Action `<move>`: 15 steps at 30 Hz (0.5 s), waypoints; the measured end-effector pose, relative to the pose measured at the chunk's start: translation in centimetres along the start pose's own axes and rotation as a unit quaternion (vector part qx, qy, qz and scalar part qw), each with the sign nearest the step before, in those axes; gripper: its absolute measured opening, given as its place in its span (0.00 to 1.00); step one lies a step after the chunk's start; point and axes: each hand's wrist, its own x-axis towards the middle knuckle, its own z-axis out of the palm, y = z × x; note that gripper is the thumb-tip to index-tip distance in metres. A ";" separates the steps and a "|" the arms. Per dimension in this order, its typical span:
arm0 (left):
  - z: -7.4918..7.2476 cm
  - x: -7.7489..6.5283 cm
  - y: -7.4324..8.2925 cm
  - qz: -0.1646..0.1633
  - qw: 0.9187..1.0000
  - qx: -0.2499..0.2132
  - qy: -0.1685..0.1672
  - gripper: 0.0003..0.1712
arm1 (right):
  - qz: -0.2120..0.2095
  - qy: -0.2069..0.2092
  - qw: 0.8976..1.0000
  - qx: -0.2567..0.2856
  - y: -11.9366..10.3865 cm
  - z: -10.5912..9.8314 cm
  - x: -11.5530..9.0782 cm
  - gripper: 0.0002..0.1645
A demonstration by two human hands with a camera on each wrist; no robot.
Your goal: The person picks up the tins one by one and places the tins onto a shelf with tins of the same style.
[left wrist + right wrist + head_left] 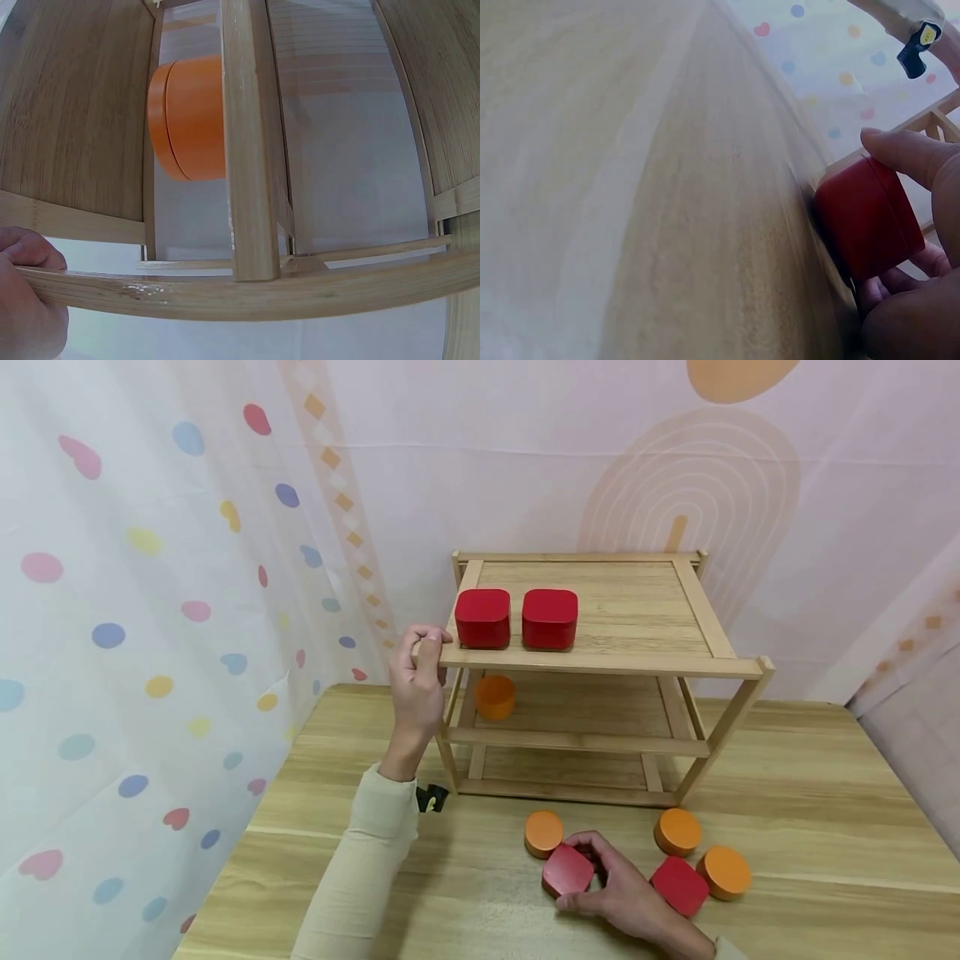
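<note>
My left hand (417,693) grips the front left corner of a three-tier wooden shelf (615,666). On its top board sit two red rounded-square tins (483,618), side by side near the left front. One round orange tin (495,697) stands on the middle tier, and the left wrist view shows its lid seam. Down on the table, my right hand (622,893) holds another red rounded-square tin (567,870) between thumb and fingers; in the right wrist view this red tin (866,217) is at the table surface, though I cannot tell whether it touches.
A round orange tin (543,833) stands just behind the held tin. Right of my right hand lie a red tin (679,886) and two orange tins (678,832) close together. A patterned curtain (187,610) hangs behind and to the left of the wooden table (300,827).
</note>
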 end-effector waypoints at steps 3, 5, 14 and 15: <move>0.1 0.0 0.0 -0.001 1.000 -0.003 -0.002 0.18 | 0.009 0.000 1.000 0.006 0.0 0.0 0.1 0.39; 0.1 0.0 0.0 0.000 1.000 -0.004 -0.002 0.18 | 0.015 0.001 1.000 0.009 -0.1 -0.1 0.1 0.39; 0.0 0.0 -0.2 -0.001 1.000 -0.005 -0.002 0.19 | 0.022 -0.004 1.000 0.009 -0.9 -0.8 0.2 0.39; 0.0 0.0 -0.2 -0.001 1.000 -0.005 -0.001 0.19 | 0.023 -0.002 1.000 0.006 -0.9 -0.9 0.2 0.40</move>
